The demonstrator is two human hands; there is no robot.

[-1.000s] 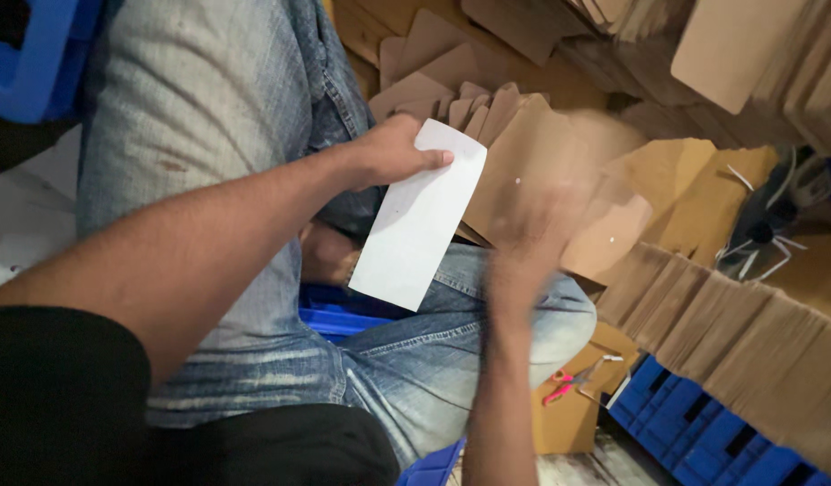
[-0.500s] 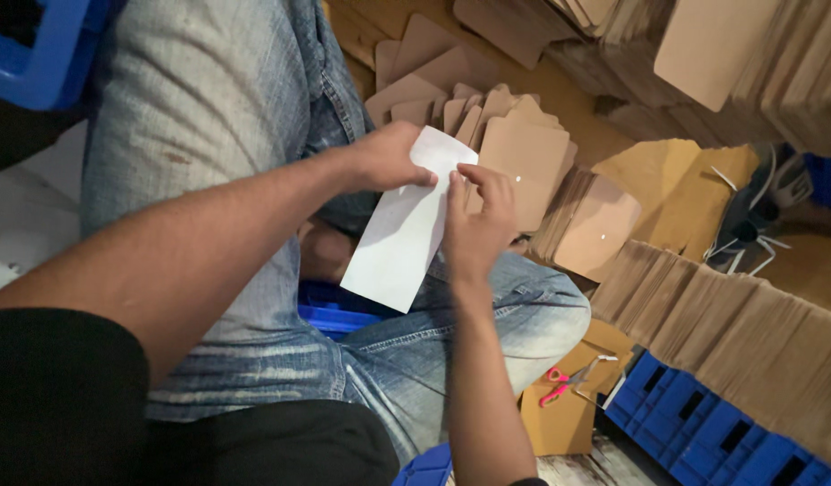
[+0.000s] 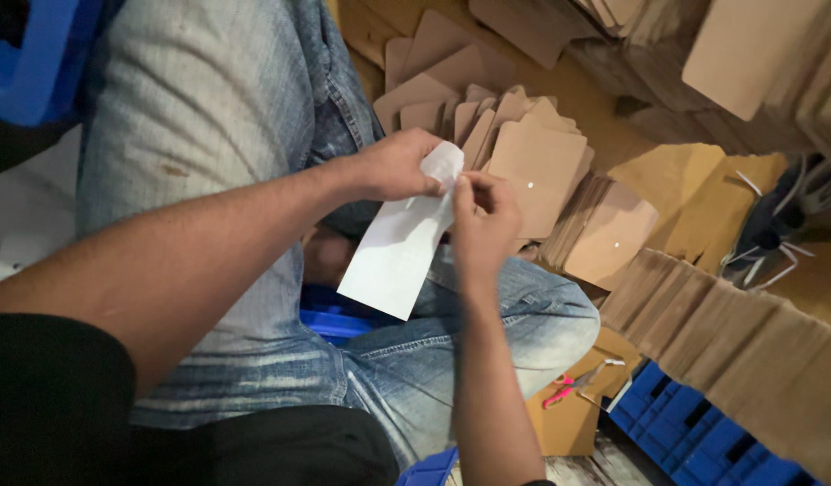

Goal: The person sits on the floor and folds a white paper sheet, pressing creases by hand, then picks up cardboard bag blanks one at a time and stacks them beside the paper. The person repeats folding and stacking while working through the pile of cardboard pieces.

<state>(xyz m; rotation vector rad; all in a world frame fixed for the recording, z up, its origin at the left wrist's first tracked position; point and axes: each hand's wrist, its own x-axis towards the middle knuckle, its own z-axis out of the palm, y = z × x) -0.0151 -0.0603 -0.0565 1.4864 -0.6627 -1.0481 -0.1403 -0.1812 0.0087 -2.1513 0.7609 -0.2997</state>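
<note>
A long white paper sheet (image 3: pixel 399 243) hangs over my lap, above legs in faded jeans (image 3: pixel 217 153). My left hand (image 3: pixel 399 164) grips its top edge from the left. My right hand (image 3: pixel 484 216) pinches the same top corner from the right with thumb and fingers. Both hands meet at the sheet's upper end, and its lower end hangs free.
Brown cardboard cards (image 3: pixel 532 162) lie fanned out just beyond my hands, with more stacks at the right (image 3: pixel 749 342) and top. Pink-handled scissors (image 3: pixel 569 387) lie on a cardboard box. Blue crates sit at bottom right (image 3: pixel 695 441) and top left (image 3: pixel 37 63). A shoe (image 3: pixel 785 216) is at right.
My right hand came in from the blurred cards to the sheet's top corner and now pinches it. The sheet's top edge has curled between both hands.
</note>
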